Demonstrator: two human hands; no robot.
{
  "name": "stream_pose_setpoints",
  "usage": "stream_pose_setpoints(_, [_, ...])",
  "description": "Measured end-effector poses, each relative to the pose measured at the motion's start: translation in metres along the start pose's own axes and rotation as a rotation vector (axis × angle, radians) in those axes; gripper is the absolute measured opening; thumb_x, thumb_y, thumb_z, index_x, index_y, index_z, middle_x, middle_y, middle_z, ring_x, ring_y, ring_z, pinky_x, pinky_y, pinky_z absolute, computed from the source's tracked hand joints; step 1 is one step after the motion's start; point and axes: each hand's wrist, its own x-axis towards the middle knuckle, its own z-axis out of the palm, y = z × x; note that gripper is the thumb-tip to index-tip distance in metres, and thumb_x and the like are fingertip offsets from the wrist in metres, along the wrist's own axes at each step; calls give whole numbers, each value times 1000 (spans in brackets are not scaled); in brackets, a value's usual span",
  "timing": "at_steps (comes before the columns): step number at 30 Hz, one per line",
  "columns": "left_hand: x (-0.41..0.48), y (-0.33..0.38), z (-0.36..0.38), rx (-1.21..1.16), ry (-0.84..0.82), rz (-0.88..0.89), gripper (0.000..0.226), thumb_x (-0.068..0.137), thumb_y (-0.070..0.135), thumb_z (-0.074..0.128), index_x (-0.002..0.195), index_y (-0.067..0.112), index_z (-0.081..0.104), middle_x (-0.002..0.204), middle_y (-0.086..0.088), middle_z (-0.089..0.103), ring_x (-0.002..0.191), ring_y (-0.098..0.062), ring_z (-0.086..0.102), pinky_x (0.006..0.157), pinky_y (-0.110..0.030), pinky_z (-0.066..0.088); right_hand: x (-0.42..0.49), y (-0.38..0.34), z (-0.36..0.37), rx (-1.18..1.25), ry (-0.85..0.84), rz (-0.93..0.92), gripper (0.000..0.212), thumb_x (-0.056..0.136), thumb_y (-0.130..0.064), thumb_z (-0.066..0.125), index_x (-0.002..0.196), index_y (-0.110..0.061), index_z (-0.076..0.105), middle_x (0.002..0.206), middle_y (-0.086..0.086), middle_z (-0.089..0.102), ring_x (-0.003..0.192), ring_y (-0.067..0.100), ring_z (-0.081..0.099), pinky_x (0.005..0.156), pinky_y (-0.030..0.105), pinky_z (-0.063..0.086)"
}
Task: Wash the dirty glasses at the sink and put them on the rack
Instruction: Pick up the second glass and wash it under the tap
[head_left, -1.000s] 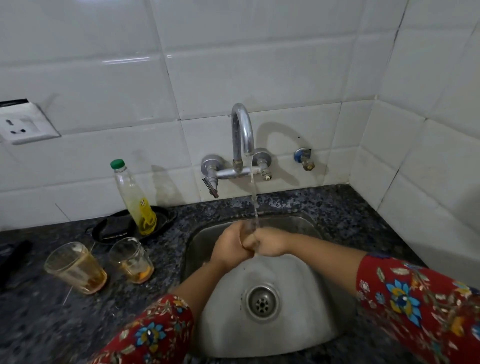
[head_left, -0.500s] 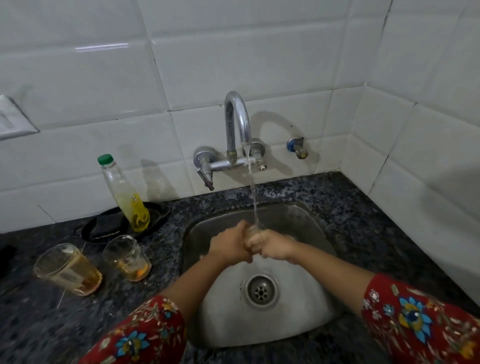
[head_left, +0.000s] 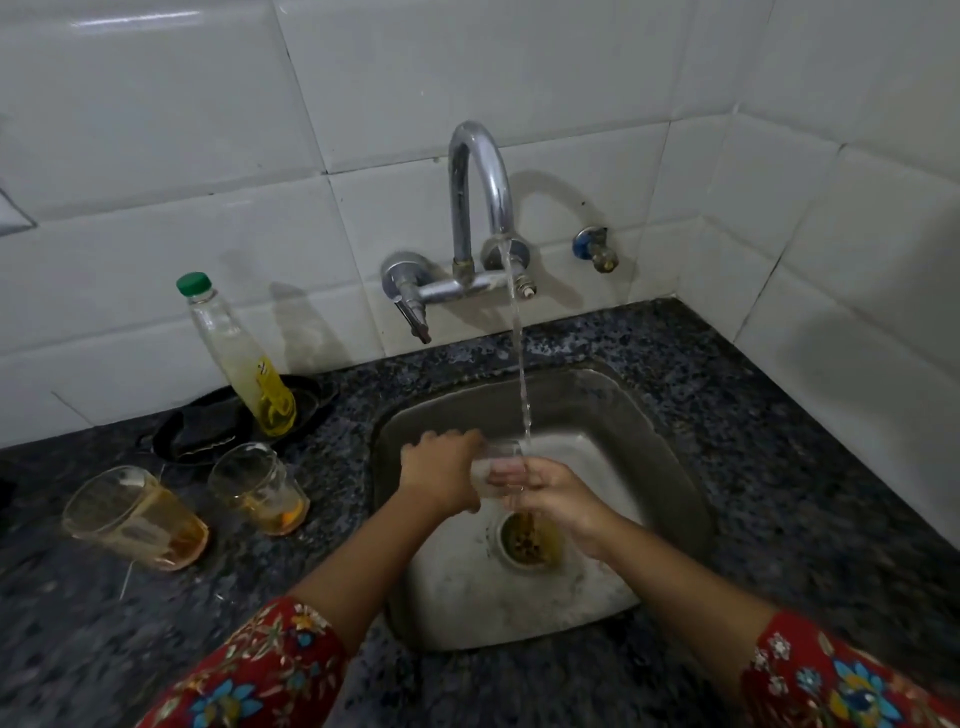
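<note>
A small clear glass (head_left: 500, 461) is held over the steel sink (head_left: 670, 467), under the water running from the tap (head_left: 475, 197). My left hand (head_left: 441, 475) grips its left side and my right hand (head_left: 553, 493) wraps around it from the right. Brownish liquid lies over the drain (head_left: 527, 543). Two dirty glasses stand on the dark counter left of the sink: a larger one (head_left: 132, 517) and a smaller one (head_left: 260, 488), both with orange dregs. No rack is in view.
A bottle of yellow liquid with a green cap (head_left: 239, 358) stands in a black dish (head_left: 208, 431) by the wall. A second small tap (head_left: 597, 249) sticks out of the white tiles. The tiled wall turns a corner at the right.
The glass has tipped and brownish liquid now lies over the drain. My hands have shifted slightly apart on the glass. The camera has moved closer and lower.
</note>
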Motion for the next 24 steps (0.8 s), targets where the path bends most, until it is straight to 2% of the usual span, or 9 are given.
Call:
stream_pose_setpoints(4, [10,2,7,-602,35,146,62,54,16,85,104,28,52,103,5,63,97,-17,61,76,-30,49,8,-31,-9,-768,-284,-327,30,84,8,57,109,-5,66,110,3,63,104,13,59,89,20,48])
stream_pose_setpoints(7, [23,10,4,-842,28,242,66,47,18,81,108,20,54,106,-2,64,99,-22,63,81,-35,50,35,-64,-35,-1686,-409,-625,23,89,-5,52,105,-11,67,114,7,64,110,23,57,98,34,43])
stream_pose_setpoints(9, [36,11,0,-914,65,259,71,48,19,81,114,12,56,113,-9,64,105,-24,63,86,-35,50,51,-84,-50,-1972,-394,-836,17,88,-7,56,97,-15,69,108,4,68,106,23,60,103,38,41])
stream_pose_setpoints(11, [46,15,-6,-950,129,222,65,54,8,80,114,18,58,113,-5,66,105,-22,63,88,-34,51,54,-101,-50,-2013,-362,-827,15,82,-3,61,89,-13,70,98,5,69,95,26,64,95,39,47])
stream_pose_setpoints(13, [48,24,-7,-918,290,124,54,61,7,77,103,34,57,102,8,66,97,-14,65,84,-33,54,48,-106,-37,-1823,-304,-539,20,87,-3,52,97,-11,67,103,8,65,97,28,59,83,33,46])
stream_pose_setpoints(15, [46,31,-1,-909,436,35,48,65,15,75,102,38,56,99,11,66,93,-6,64,83,-33,55,50,-98,-29,-1510,-370,-334,24,87,-3,49,75,-21,60,84,-3,58,89,22,54,65,23,38])
stream_pose_setpoints(18, [39,25,0,-972,327,90,58,62,20,81,112,37,57,113,16,65,106,0,61,97,-29,49,51,-103,-39,-1737,-486,-485,22,90,-8,48,80,-22,62,90,-1,64,86,24,56,72,31,43])
stream_pose_setpoints(21, [39,14,-7,-762,66,195,85,60,19,89,135,21,51,132,10,54,122,-5,51,108,-24,38,62,-108,-61,-2108,-510,-1114,21,86,-6,52,86,-14,71,97,2,71,93,23,65,92,37,49])
stream_pose_setpoints(24, [37,29,-6,-764,136,76,66,63,11,84,123,24,58,117,10,62,109,-7,59,97,-24,47,54,-101,-55,-2076,-505,-813,19,88,-8,56,99,-14,70,103,2,67,98,24,63,89,37,49])
